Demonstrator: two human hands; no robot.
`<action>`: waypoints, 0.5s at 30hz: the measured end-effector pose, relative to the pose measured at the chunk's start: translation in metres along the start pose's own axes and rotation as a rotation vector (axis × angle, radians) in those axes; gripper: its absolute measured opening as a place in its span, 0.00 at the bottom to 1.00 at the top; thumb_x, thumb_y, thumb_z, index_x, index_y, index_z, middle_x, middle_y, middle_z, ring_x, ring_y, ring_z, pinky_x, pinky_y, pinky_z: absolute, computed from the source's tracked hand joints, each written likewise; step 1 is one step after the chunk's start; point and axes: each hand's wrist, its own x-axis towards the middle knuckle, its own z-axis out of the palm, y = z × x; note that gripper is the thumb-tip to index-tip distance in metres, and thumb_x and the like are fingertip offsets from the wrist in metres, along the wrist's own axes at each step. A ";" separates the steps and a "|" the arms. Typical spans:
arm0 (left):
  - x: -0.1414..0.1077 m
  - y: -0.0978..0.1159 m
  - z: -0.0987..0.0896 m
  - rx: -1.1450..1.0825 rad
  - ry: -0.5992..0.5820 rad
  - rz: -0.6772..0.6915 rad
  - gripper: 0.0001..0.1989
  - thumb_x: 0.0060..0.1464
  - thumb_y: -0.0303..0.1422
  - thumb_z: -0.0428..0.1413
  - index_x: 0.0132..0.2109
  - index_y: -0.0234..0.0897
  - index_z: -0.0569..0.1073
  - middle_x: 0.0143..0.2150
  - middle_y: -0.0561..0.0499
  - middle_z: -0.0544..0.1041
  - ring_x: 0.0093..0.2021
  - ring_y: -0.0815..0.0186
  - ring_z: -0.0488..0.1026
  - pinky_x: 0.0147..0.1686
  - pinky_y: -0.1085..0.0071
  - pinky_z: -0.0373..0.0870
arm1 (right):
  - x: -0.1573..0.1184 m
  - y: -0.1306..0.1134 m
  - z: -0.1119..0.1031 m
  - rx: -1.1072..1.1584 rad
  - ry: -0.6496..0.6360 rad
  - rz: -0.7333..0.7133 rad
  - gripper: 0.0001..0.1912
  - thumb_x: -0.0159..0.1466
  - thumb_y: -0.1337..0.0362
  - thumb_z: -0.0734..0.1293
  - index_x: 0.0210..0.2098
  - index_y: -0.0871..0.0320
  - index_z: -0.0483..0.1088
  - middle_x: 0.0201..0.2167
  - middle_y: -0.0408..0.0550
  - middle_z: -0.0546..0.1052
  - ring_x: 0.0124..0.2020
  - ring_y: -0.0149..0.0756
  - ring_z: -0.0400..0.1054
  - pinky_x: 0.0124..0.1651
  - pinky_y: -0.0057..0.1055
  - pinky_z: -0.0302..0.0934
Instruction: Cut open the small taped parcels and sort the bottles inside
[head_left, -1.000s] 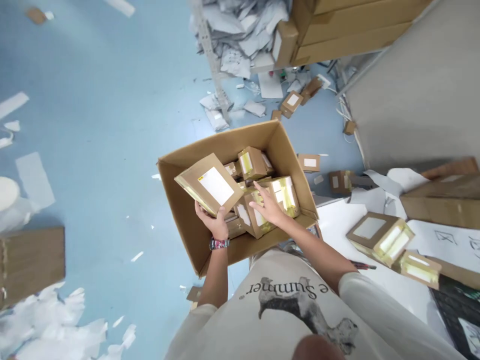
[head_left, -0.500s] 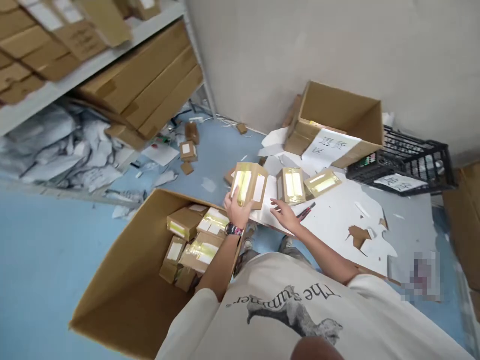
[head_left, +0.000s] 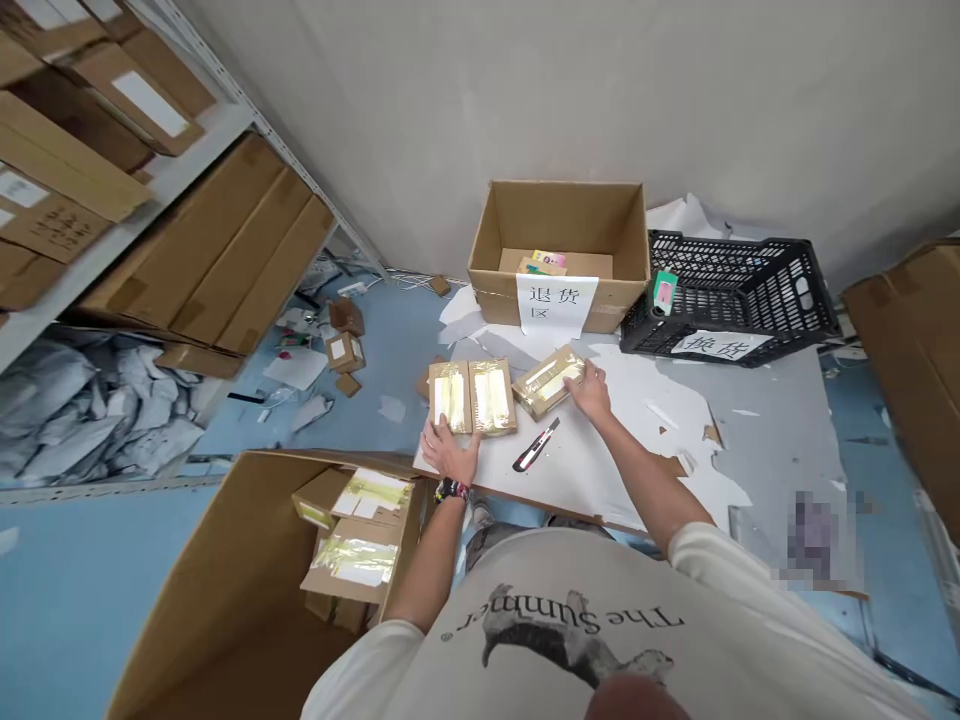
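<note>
My left hand (head_left: 450, 453) lies with its fingers spread against the near end of a small taped cardboard box (head_left: 448, 392) on the table. A second taped box (head_left: 492, 396) stands close beside that one, on its right. With my right hand (head_left: 590, 392) I grip the right end of a third taped box (head_left: 550, 380), which sits at a slant. A red and black utility knife (head_left: 535, 446) rests on the white table top (head_left: 577, 470) between my hands.
Behind the boxes stands an open carton (head_left: 480, 290) with a paper sign, and right of it a black plastic crate (head_left: 787, 300). A large open carton (head_left: 202, 560) holding several taped boxes is at my left. Shelving (head_left: 202, 130) with cartons rises at the far left.
My left hand has put its box down on the table, beside the second box. My right hand has reached forward onto the slanted box. The view has turned to the right.
</note>
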 end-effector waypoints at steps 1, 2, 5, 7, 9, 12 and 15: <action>-0.004 0.006 0.004 -0.018 -0.004 -0.057 0.56 0.57 0.57 0.70 0.84 0.44 0.58 0.87 0.32 0.45 0.86 0.27 0.41 0.80 0.28 0.45 | 0.021 -0.002 -0.001 0.020 -0.030 0.064 0.45 0.71 0.46 0.71 0.80 0.59 0.62 0.75 0.72 0.65 0.62 0.56 0.76 0.63 0.50 0.74; -0.007 0.011 0.008 -0.054 -0.024 -0.134 0.61 0.55 0.59 0.71 0.85 0.44 0.55 0.88 0.31 0.42 0.86 0.26 0.40 0.80 0.28 0.46 | 0.041 -0.004 -0.001 0.032 -0.090 0.122 0.46 0.70 0.46 0.73 0.80 0.59 0.62 0.74 0.72 0.67 0.61 0.55 0.77 0.60 0.48 0.76; -0.011 0.022 0.022 -0.223 -0.102 -0.312 0.67 0.57 0.58 0.71 0.87 0.40 0.42 0.88 0.29 0.43 0.87 0.33 0.44 0.81 0.37 0.53 | 0.079 -0.009 0.004 0.070 -0.261 0.081 0.42 0.64 0.53 0.78 0.74 0.58 0.69 0.65 0.64 0.77 0.55 0.49 0.78 0.55 0.42 0.77; -0.010 0.025 0.030 -0.296 -0.122 -0.302 0.67 0.59 0.54 0.70 0.87 0.39 0.37 0.87 0.30 0.48 0.87 0.42 0.47 0.83 0.45 0.54 | 0.091 -0.013 0.009 0.114 -0.288 -0.047 0.39 0.60 0.61 0.79 0.70 0.57 0.73 0.61 0.59 0.81 0.55 0.46 0.78 0.59 0.42 0.75; -0.010 0.026 0.035 -0.308 -0.105 -0.268 0.67 0.60 0.51 0.71 0.87 0.41 0.35 0.87 0.33 0.50 0.88 0.46 0.46 0.84 0.48 0.53 | 0.094 -0.020 0.015 0.152 -0.295 -0.164 0.40 0.58 0.66 0.78 0.70 0.57 0.74 0.63 0.57 0.80 0.58 0.46 0.77 0.65 0.43 0.72; -0.013 0.026 0.038 -0.294 -0.085 -0.243 0.65 0.61 0.51 0.70 0.87 0.43 0.37 0.87 0.35 0.50 0.88 0.47 0.46 0.84 0.49 0.53 | 0.087 -0.038 0.027 0.164 -0.358 -0.331 0.38 0.60 0.69 0.74 0.71 0.58 0.74 0.67 0.57 0.76 0.65 0.46 0.73 0.73 0.43 0.66; -0.017 0.028 0.037 -0.301 -0.100 -0.242 0.63 0.63 0.53 0.68 0.87 0.44 0.37 0.88 0.36 0.49 0.88 0.48 0.42 0.84 0.48 0.52 | 0.069 -0.054 0.042 0.110 -0.410 -0.384 0.38 0.65 0.70 0.70 0.75 0.57 0.71 0.71 0.57 0.73 0.69 0.45 0.70 0.76 0.42 0.62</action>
